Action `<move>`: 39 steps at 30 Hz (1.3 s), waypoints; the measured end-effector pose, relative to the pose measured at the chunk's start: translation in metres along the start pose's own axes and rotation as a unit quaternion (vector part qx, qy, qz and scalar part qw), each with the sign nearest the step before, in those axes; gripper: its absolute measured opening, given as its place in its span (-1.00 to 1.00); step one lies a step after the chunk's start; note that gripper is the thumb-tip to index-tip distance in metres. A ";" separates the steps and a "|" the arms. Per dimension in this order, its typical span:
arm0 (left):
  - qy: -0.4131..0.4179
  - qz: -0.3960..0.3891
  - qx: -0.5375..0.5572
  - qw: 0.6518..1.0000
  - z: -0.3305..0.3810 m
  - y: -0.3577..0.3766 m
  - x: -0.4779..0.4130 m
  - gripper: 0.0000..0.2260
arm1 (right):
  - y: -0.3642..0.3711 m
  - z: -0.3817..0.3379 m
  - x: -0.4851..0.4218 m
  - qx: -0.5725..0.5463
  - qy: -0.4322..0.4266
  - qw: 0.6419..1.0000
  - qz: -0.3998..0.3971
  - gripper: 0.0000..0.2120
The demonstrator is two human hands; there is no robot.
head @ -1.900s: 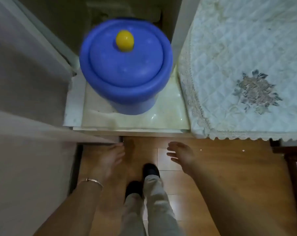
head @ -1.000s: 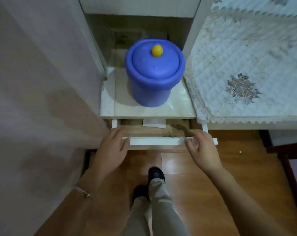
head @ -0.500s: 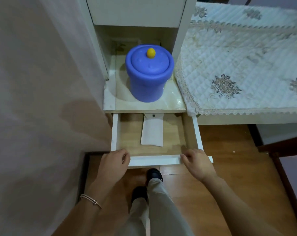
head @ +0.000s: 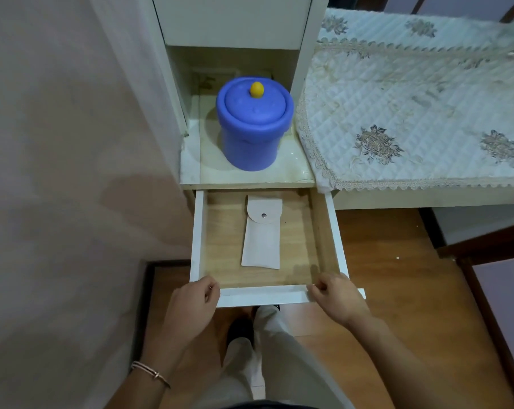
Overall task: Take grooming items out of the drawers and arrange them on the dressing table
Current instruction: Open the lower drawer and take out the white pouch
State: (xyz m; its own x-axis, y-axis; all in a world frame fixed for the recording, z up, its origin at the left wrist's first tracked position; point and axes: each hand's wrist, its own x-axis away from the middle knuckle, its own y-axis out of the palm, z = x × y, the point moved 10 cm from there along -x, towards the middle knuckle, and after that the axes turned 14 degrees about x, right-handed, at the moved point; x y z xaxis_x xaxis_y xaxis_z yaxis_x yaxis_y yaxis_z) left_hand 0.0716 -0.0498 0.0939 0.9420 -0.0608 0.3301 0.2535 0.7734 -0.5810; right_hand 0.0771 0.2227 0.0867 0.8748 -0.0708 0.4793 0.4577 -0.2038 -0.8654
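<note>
A white drawer [head: 261, 297] with a wooden bottom stands pulled far out below the side shelf. Inside it lies a pale flat pouch [head: 261, 240] with a snap flap, lengthwise in the middle. My left hand [head: 191, 308] grips the left end of the drawer's front panel. My right hand [head: 335, 302] grips the right end. The dressing table [head: 412, 113], covered with a quilted cloth with flower motifs, lies to the right of the shelf.
A blue lidded container [head: 254, 125] with a yellow knob stands on the glossy shelf above the drawer. A pinkish wall [head: 73, 172] closes the left side. Dark wooden furniture [head: 497, 276] stands at the right. My legs and shoes show on the wooden floor below the drawer.
Both hands took hold of the drawer front and pulled it out towards me. The pouch, at first mostly hidden, now shows in full.
</note>
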 end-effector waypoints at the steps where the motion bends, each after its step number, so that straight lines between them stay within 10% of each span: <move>1: -0.008 0.002 0.007 1.000 -0.002 0.000 0.001 -0.82 | 0.000 -0.001 -0.001 0.006 -0.002 1.000 -0.005 -0.63; 10: -0.053 0.085 0.057 0.993 -0.009 -0.015 -0.013 -0.84 | 0.012 -0.008 -0.038 0.072 -0.011 0.988 -0.138 -0.60; 14: -0.054 0.137 0.038 0.988 -0.003 -0.028 -0.039 -0.61 | 0.017 -0.033 -0.074 -0.083 0.018 0.987 -0.139 -0.85; 25: -0.154 0.092 0.109 0.978 -0.014 -0.009 -0.050 -0.38 | 0.058 -0.051 -0.116 -0.296 0.240 0.914 -0.137 -0.46; 39: -0.176 0.082 0.131 0.972 -0.006 -0.013 -0.060 -0.39 | -0.030 -0.024 -0.079 -0.207 0.019 0.963 -0.171 -0.65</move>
State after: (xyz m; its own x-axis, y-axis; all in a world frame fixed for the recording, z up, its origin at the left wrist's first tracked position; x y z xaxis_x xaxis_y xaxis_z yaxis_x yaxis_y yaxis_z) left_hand 0.0126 -0.0603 0.0773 0.8200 0.2599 0.5100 -0.0016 0.8920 -0.4521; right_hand -0.0094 0.2111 0.0781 0.6748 0.0353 0.7372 0.6084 -0.5921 -0.5285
